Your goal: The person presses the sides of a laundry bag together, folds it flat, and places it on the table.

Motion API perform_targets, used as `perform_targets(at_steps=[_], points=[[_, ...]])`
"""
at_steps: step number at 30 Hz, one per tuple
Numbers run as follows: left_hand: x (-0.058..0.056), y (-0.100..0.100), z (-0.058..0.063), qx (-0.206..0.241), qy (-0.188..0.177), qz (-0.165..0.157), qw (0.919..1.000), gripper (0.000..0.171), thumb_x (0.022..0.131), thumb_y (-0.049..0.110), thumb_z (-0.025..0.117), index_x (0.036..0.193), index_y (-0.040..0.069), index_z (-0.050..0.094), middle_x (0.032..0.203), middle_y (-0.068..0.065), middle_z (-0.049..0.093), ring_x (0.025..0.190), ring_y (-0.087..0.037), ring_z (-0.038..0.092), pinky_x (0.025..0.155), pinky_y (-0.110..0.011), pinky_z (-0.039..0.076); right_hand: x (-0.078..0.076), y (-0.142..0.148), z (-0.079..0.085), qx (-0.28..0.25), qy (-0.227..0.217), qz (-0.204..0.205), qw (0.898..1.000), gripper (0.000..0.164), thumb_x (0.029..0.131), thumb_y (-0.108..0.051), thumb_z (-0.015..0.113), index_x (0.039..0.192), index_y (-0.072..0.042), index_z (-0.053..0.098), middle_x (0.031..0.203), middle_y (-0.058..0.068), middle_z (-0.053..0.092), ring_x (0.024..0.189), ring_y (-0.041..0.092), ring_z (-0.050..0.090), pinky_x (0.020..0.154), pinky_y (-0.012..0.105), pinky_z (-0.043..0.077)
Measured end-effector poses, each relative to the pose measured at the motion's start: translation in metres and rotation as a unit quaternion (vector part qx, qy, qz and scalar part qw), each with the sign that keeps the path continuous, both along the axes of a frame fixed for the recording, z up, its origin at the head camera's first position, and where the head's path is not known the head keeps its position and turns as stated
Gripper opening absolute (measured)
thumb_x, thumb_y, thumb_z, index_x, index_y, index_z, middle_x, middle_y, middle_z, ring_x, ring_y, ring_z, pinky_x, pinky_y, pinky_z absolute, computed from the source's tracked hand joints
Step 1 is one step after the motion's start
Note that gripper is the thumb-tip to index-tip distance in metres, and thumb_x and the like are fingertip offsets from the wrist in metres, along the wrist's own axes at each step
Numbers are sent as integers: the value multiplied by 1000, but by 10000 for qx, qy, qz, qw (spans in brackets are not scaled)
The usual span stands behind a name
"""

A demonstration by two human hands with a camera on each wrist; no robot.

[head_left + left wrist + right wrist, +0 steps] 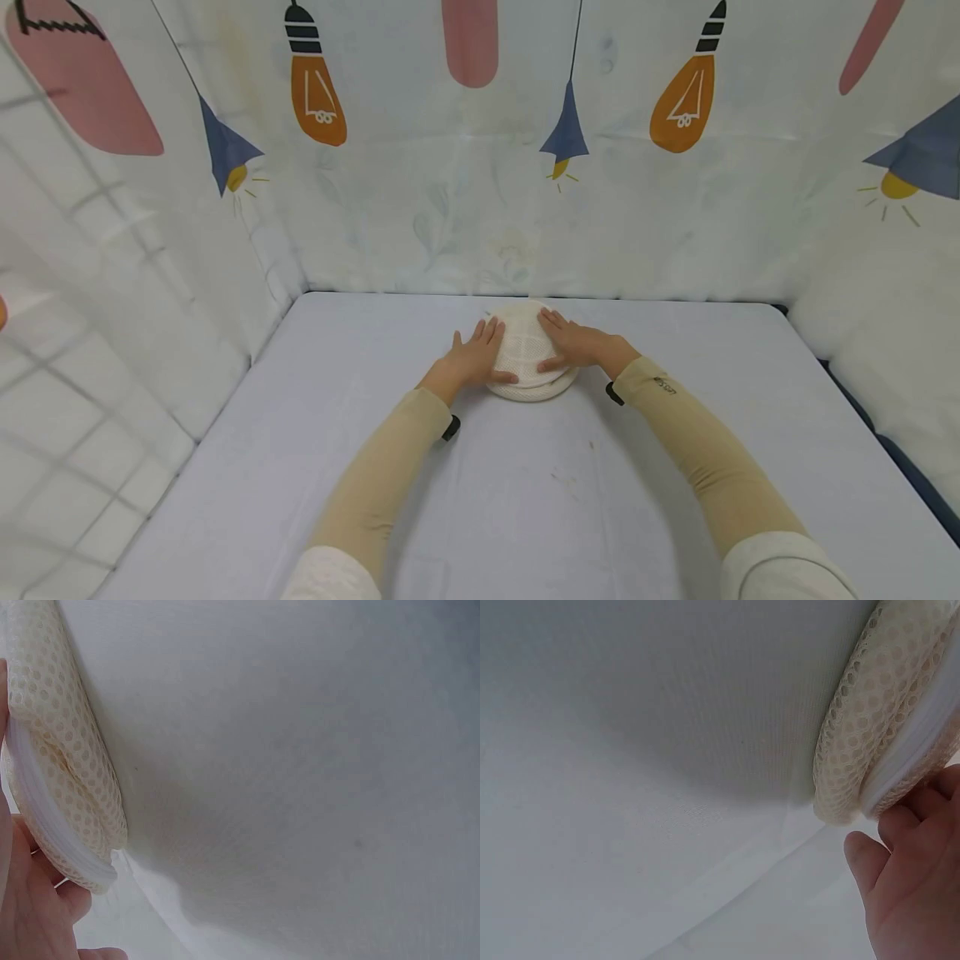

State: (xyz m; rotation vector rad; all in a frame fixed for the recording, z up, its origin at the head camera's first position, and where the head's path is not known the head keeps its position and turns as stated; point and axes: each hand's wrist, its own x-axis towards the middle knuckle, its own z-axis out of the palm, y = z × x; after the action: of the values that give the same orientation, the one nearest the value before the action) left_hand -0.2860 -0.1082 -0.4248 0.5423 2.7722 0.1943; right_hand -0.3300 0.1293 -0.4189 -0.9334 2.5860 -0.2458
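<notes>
A round, cream mesh laundry bag [522,348] lies at the far middle of the white table. Its honeycomb mesh and a pale zipper band [56,814] show close up in the left wrist view. My left hand [475,358] rests on the bag's left side, fingers extended, the thumb across its front part. On the opposite side my right hand [573,340] touches the bag with fingers spread. In the right wrist view, the thumb and fingers of that hand [919,877] meet the rim of the bag. Part of the bag is hidden beneath both hands.
A white cloth covers the table [517,500], with a few small brownish marks near the middle. Behind it hangs a pale curtain [465,192] printed with lamps and bulbs. White fabric also stands along the left and right sides.
</notes>
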Motion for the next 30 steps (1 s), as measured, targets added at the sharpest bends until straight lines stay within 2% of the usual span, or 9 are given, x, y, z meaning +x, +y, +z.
perform_targets(at_steps=[7, 14, 20, 30], points=[[2, 3, 3, 96, -68, -15, 9999, 109, 96, 64, 58, 164, 4, -1, 170, -14, -7, 156, -32, -5, 119, -66, 5, 0, 2, 0, -52, -125, -82, 9999, 108, 100, -52, 62, 159, 8, -6, 168, 25, -8, 155, 37, -4, 124, 51, 10], [2, 2, 6, 35, -14, 20, 10000, 108, 95, 64, 60, 165, 5, 1, 171, -14, -4, 156, -31, -4, 119, -66, 5, -2, 4, -2, -327, -407, -151, 9985, 110, 99, -53, 63, 160, 5, -8, 168, 24, -12, 155, 36, -8, 124, 51, 8], [-1, 0, 4, 27, 39, -87, 10000, 109, 95, 67, 57, 165, 7, -1, 171, -12, -6, 156, -30, -5, 120, -65, 5, -2, 6, -3, -581, -565, -237, 9964, 109, 100, -50, 63, 160, 5, -10, 168, 24, -14, 155, 37, -11, 124, 52, 6], [-4, -8, 4, 26, 138, -261, 9996, 107, 95, 68, 55, 165, 9, 0, 171, -9, -5, 157, -28, -3, 119, -67, 4, 6, 3, 1, -622, -284, -293, 9972, 102, 103, -51, 56, 160, 6, -6, 168, 24, -9, 155, 37, -9, 124, 53, 7]])
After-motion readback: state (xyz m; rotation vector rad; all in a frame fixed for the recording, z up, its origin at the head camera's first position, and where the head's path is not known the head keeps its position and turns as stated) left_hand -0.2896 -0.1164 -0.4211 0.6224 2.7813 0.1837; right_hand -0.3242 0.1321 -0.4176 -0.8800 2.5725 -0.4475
